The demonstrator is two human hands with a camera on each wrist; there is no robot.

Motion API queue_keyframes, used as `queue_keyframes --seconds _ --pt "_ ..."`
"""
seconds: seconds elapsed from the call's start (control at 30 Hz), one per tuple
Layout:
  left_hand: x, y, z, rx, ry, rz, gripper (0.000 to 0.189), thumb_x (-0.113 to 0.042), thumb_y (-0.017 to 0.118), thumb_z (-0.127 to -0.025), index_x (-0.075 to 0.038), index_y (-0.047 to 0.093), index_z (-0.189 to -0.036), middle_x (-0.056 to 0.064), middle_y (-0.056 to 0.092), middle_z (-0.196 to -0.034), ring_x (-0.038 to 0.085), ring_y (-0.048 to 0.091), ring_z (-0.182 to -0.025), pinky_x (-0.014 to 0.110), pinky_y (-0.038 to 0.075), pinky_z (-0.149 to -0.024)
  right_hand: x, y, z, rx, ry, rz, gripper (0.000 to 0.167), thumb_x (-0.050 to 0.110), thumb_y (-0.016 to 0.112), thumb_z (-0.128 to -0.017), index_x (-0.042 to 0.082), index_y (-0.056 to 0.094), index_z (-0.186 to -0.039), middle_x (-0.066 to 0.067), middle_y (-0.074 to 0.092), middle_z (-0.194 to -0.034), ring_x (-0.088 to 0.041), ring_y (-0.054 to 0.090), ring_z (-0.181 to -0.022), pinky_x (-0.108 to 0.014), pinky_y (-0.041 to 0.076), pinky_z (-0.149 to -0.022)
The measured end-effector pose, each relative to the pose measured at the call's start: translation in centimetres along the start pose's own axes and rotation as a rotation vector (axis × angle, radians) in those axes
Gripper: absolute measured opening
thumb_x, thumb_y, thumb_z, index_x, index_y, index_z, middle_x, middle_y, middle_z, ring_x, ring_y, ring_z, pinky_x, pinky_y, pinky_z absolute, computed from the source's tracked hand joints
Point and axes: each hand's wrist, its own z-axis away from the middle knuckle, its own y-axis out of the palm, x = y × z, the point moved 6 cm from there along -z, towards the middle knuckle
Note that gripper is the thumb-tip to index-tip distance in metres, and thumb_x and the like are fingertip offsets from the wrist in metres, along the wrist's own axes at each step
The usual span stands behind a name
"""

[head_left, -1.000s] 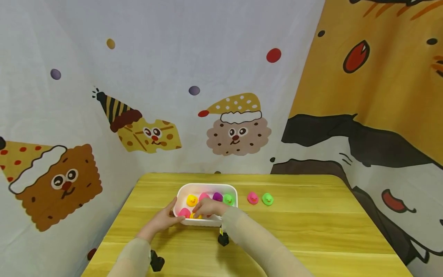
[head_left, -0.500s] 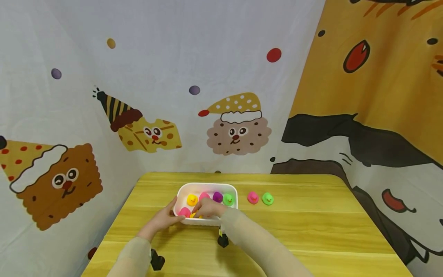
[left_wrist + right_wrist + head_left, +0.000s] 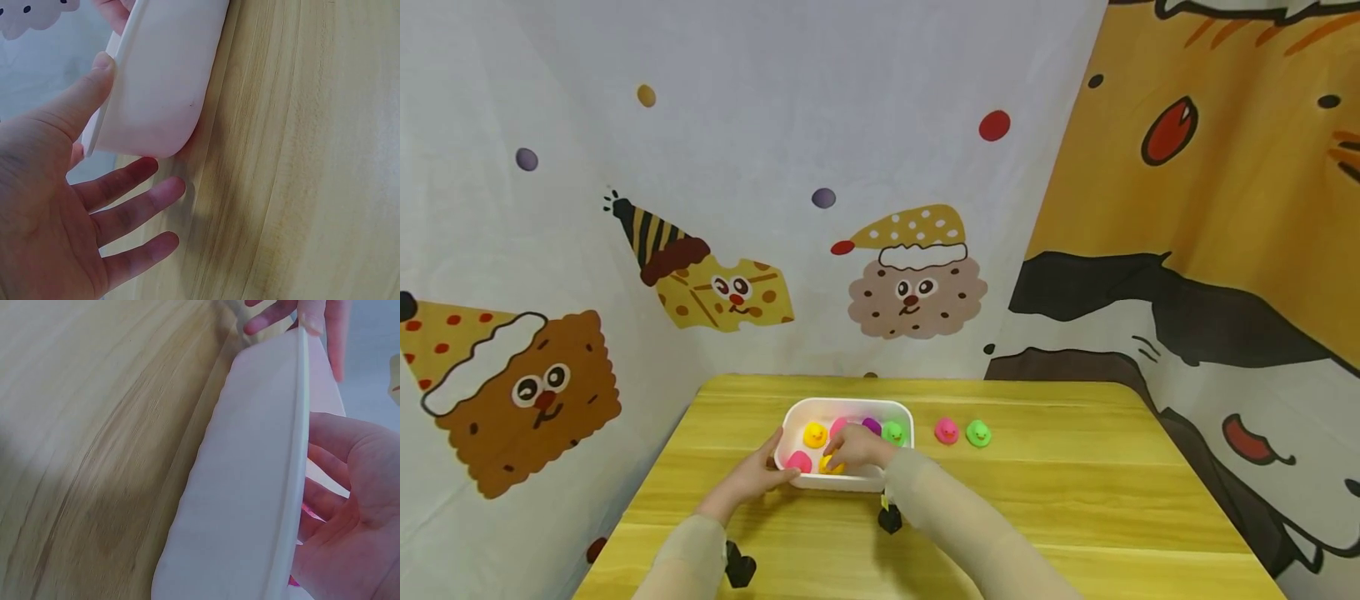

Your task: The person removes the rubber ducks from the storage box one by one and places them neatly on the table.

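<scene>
A white plastic box (image 3: 842, 483) holding several small rubber ducks rests on the table. My left hand (image 3: 752, 477) grips its left end, thumb on the near rim; in the left wrist view, three fingers extend below the box corner. Inside the box, my right hand (image 3: 859, 447) pinches a yellow rubber duck (image 3: 829, 465) by the near wall; the wall hides its fingertips in the right wrist view. Around it lie a pink duck (image 3: 799, 462), another yellow duck (image 3: 816, 434), a partly hidden pink duck (image 3: 838, 426), a purple duck (image 3: 872, 425) and a green duck (image 3: 893, 432).
Right of the box, a pink duck (image 3: 947, 431) and a green duck (image 3: 978, 433) sit side by side on the wooden table (image 3: 1075, 500). A cloth backdrop (image 3: 820, 125) with cartoon figures hangs behind the table.
My right hand has shifted slightly right inside the box, and the yellow duck at its fingertips has moved with it and shows more. My left hand stays on the box.
</scene>
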Motion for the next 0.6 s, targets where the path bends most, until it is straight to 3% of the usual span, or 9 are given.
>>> queue_keyframes --seconds 0.2,0.6 --pt "0.1 0.0 0.0 -0.007 -0.011 -0.011 0.096 -0.037 0.075 -0.085 -0.008 0.016 -0.155 0.028 0.052 -0.133 0.029 0.057 -0.104 0.047 0.050 -0.087 -0.1 -0.6 0.6 -0.017 0.027 -0.007 0.017 0.013 0.080 -0.079 0.009 0.078 -0.095 0.003 0.071 -0.092 -0.010 0.059 -0.087 -0.027 0.048 -0.084" --pt "0.1 0.0 0.0 -0.010 -0.003 -0.008 0.096 -0.035 0.075 -0.085 -0.008 0.017 -0.155 0.028 0.053 -0.132 0.031 0.057 -0.106 0.049 0.048 -0.089 -1.0 -0.4 1.0 -0.039 0.080 -0.080 0.025 0.018 0.081 -0.079 0.008 0.074 -0.101 0.002 0.072 -0.095 -0.011 0.059 -0.085 -0.030 0.049 -0.086"
